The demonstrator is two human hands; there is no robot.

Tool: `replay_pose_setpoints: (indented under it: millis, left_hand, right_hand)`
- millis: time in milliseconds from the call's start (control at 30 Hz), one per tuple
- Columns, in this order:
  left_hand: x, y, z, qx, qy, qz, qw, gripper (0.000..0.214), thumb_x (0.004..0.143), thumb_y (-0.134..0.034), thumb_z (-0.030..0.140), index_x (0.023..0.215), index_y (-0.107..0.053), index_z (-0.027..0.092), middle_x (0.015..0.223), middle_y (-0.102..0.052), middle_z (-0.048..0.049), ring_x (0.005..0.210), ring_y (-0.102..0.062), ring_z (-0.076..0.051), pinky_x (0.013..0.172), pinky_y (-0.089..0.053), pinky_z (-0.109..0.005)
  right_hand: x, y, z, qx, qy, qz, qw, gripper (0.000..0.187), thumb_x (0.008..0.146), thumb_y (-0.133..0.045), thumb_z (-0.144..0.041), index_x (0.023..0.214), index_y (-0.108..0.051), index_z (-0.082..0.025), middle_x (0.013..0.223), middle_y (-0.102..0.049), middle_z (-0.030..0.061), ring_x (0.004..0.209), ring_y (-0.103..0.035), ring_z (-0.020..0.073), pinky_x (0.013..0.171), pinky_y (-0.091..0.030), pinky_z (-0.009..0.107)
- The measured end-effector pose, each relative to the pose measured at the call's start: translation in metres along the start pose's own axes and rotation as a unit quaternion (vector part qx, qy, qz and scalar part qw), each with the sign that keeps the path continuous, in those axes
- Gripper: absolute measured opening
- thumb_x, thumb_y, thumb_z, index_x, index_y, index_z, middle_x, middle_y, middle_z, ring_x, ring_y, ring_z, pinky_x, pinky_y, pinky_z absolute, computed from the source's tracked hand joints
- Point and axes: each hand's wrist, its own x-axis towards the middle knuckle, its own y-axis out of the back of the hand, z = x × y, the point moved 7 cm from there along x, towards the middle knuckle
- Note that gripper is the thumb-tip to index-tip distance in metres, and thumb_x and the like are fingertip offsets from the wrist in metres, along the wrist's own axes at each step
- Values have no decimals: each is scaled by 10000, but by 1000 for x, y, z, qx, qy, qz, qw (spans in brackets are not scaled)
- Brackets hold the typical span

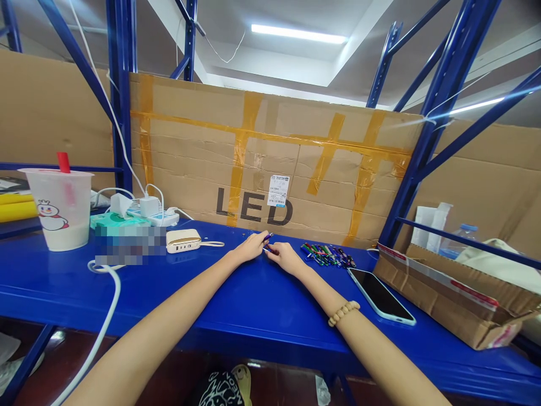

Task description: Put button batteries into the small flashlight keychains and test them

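Over the blue table, my left hand is closed around a small dark purple pen, whose end shows at the fingertips. Close beside it, my right hand pinches something thin with a pale tip, too small to name. The fingertips of both hands nearly meet, so the parts between them are mostly hidden. Right of my right hand lies a pile of small shiny pens in green, red, blue and purple.
A phone and an open cardboard box lie on the right. At left are a cream power bank, a plastic cup, a power strip with chargers and a white cable. A cardboard sheet stands behind.
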Motion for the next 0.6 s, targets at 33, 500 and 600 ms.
replay_pose_setpoints:
  millis: [33, 500, 600]
  left_hand:
    - [0, 0, 0, 8, 2, -4, 1000, 150, 863, -357, 176, 900, -501, 190, 813, -608, -59, 764, -572, -191, 632, -373, -248]
    - [0, -11, -6, -42, -10, -18, 999, 135, 869, -349, 185, 871, -483, 186, 766, -585, -36, 729, -560, -171, 613, -368, -241]
    - [1, -9, -6, -53, -5, -1, 999, 119, 873, -352, 206, 826, -459, 187, 746, -566, -26, 711, -546, -162, 600, -356, -238]
  right_hand:
    - [0, 0, 1, -1, 1, -1, 1000, 270, 862, -461, -246, 626, -553, -153, 601, -541, 2, 534, -421, 99, 533, -273, 213]
    - [-1, -10, 3, 16, 36, -45, 998, 258, 872, -434, -243, 644, -519, -159, 557, -467, -30, 523, -360, 96, 527, -257, 208]
    - [0, -7, 3, 10, 29, -26, 999, 264, 865, -437, -216, 621, -519, -155, 553, -467, -27, 520, -364, 92, 531, -249, 210]
